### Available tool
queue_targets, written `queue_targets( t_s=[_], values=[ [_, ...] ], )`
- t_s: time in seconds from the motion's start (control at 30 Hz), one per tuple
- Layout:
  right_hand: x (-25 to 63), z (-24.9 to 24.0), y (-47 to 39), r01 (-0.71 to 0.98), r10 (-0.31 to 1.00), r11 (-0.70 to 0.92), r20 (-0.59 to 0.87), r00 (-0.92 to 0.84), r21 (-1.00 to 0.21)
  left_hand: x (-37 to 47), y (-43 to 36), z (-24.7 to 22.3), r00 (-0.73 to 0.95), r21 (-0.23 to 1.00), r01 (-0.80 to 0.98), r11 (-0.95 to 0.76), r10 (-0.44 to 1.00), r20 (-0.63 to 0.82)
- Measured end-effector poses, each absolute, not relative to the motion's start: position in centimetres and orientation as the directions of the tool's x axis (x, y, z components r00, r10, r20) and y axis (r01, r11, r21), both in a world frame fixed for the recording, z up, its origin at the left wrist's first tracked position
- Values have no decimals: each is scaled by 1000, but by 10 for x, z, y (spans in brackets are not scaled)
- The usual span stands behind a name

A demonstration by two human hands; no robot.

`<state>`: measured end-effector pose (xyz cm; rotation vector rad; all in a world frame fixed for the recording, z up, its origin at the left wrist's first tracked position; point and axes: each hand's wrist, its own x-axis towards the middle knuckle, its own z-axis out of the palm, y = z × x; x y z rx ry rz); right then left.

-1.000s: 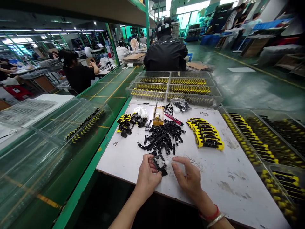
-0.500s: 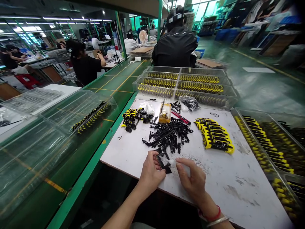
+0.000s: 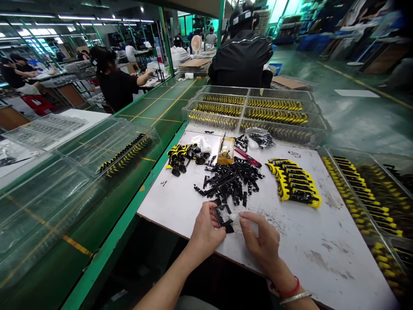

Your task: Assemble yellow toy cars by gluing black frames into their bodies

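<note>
My left hand (image 3: 208, 226) is closed around a black plastic frame-like part (image 3: 228, 227), holding it just above the near edge of the white board. Close on its right, my right hand (image 3: 261, 234) pinches a small white wad (image 3: 236, 218), which looks like cloth or cotton, against or very near the part. A pile of small black plastic pieces (image 3: 234, 181) lies beyond both hands. To the right of the pile stands a row of yellow-and-black parts (image 3: 295, 183). More yellow-and-black pieces (image 3: 180, 157) are heaped at the left.
Behind the pile are a small yellowish box (image 3: 226, 151), a red cutter knife (image 3: 248, 157) and a plastic bag (image 3: 260, 137). Clear trays of parts stand at the back (image 3: 247, 116) and right (image 3: 358, 189). A green conveyor (image 3: 171, 101) runs along the left. A co-worker in black (image 3: 243, 56) sits ahead.
The view has shifted slightly, so the scene sits a little differently in frame. My hands keep nearly the same hold. A co-worker at the left has stretched an arm further forward.
</note>
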<state>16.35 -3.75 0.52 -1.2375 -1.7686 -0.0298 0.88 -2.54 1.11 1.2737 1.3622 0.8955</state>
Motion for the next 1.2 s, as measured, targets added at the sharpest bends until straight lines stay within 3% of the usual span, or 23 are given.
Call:
queue_targets(
  t_s=[0.2, 0.53, 1.2],
  values=[
    [164, 6, -38, 753, 716, 480, 697, -41, -449, 8, -25, 13, 103, 961, 216, 170, 975, -196],
    [173, 9, -50, 716, 721, 432, 687, 91, -548, 6, -24, 12, 105, 959, 205, 195, 970, -219],
    [178, 8, -74, 715, 734, 481, 679, -13, -507, 0, -27, 2, 156, 965, 245, 90, 979, -131]
  ],
)
